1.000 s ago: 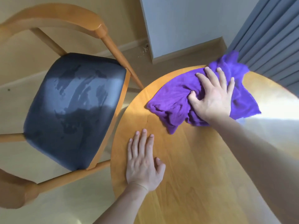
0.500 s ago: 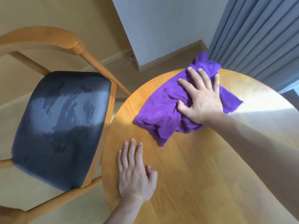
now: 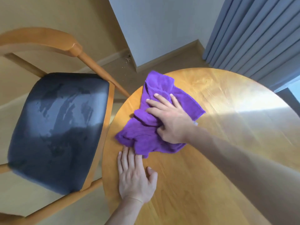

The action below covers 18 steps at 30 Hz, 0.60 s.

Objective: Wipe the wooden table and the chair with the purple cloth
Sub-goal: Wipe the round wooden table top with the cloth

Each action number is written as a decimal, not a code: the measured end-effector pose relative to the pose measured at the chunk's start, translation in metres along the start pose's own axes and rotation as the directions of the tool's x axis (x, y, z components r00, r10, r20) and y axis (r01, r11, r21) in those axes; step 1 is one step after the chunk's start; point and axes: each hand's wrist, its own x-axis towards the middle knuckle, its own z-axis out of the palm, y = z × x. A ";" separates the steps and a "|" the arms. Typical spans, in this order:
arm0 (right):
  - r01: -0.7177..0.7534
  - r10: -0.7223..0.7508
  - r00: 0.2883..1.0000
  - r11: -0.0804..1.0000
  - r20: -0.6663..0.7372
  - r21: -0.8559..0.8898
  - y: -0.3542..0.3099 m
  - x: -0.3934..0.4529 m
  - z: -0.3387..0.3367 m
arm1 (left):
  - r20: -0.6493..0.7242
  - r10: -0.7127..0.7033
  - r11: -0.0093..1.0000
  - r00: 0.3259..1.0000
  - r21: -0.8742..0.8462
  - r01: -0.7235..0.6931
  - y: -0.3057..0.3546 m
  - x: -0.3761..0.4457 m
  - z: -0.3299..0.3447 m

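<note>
1. Two hands work: our right hand (image 3: 170, 120) presses the purple cloth (image 3: 146, 137) with fingers spread, at the wooden table's (image 3: 211, 184) ten o'clock edge.
2. Our left hand (image 3: 134, 181) lies flat, fingers together.
3. We think table wiping is underway; next, sweep toward three o'clock, then the chair (image 3: 56, 127).

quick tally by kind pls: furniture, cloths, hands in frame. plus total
Furniture: 2, the round wooden table and the chair with a dark seat
Cloths: 1, the purple cloth on the table
Hands: 2, the right hand pressing on the cloth, the left hand flat on the table
Total: 5
</note>
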 end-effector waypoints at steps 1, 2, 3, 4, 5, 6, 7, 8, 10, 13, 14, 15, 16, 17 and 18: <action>-0.052 0.051 0.998 0.998 -0.030 -0.030 0.016 -0.006 -0.007 | -0.001 0.011 1.000 1.000 -0.005 -0.011 -0.001 0.000 0.000; -0.177 0.173 0.981 0.983 -0.089 -0.046 0.031 -0.009 -0.015 | -0.004 0.019 1.000 1.000 -0.013 -0.019 -0.002 0.000 0.000; -0.346 0.338 0.927 0.938 -0.162 -0.026 0.044 -0.010 -0.024 | -0.006 0.023 1.000 1.000 -0.022 -0.023 -0.003 0.001 0.001; -0.505 0.497 0.840 0.863 -0.216 0.023 0.053 -0.007 -0.032 | -0.005 0.022 0.999 1.000 -0.027 -0.022 -0.003 0.002 0.001; -0.618 0.616 0.751 0.782 -0.238 0.076 0.055 0.001 -0.037 | -0.004 0.018 0.999 1.000 -0.026 -0.018 -0.003 0.002 0.001; -0.684 0.686 0.689 0.722 -0.231 0.106 0.052 0.011 -0.040 | -0.004 0.013 1.000 1.000 -0.023 -0.013 -0.002 0.001 0.002; -0.708 0.712 0.669 0.698 -0.215 0.107 0.045 0.021 -0.040 | -0.005 0.011 1.000 1.000 -0.021 -0.011 -0.002 0.001 0.001; -0.695 0.696 0.689 0.714 -0.202 0.085 0.036 0.029 -0.038 | -0.009 0.013 1.000 1.000 -0.021 -0.013 -0.001 0.000 0.001; -0.572 0.566 0.808 0.820 -0.163 0.013 0.015 0.037 -0.026 | -0.026 0.017 1.000 1.000 -0.018 -0.018 0.000 0.000 0.001; -0.281 0.279 0.959 0.959 -0.047 -0.031 -0.024 0.025 -0.001 | -0.039 0.006 1.000 0.999 0.004 -0.006 -0.001 0.000 0.003; -0.204 0.204 0.979 0.979 -0.011 -0.023 -0.034 0.015 0.006 | -0.042 0.001 1.000 0.999 0.015 0.000 -0.001 0.000 0.003; -0.154 0.154 0.988 0.988 0.014 -0.016 -0.040 0.002 0.010 | -0.050 0.001 1.000 0.999 0.026 0.000 -0.001 0.000 0.004; -0.138 0.138 0.990 0.990 0.017 -0.005 -0.040 -0.014 0.013 | -0.058 0.009 1.000 0.998 0.031 -0.007 -0.002 0.000 0.005; -0.157 0.157 0.987 0.987 -0.013 0.017 -0.036 -0.032 0.013 | -0.064 0.020 0.999 0.998 0.027 -0.018 -0.003 -0.001 0.005; -0.206 0.210 0.975 0.977 -0.068 0.050 -0.026 -0.050 0.010 | -0.063 0.028 0.999 0.998 0.017 -0.027 -0.003 0.000 0.005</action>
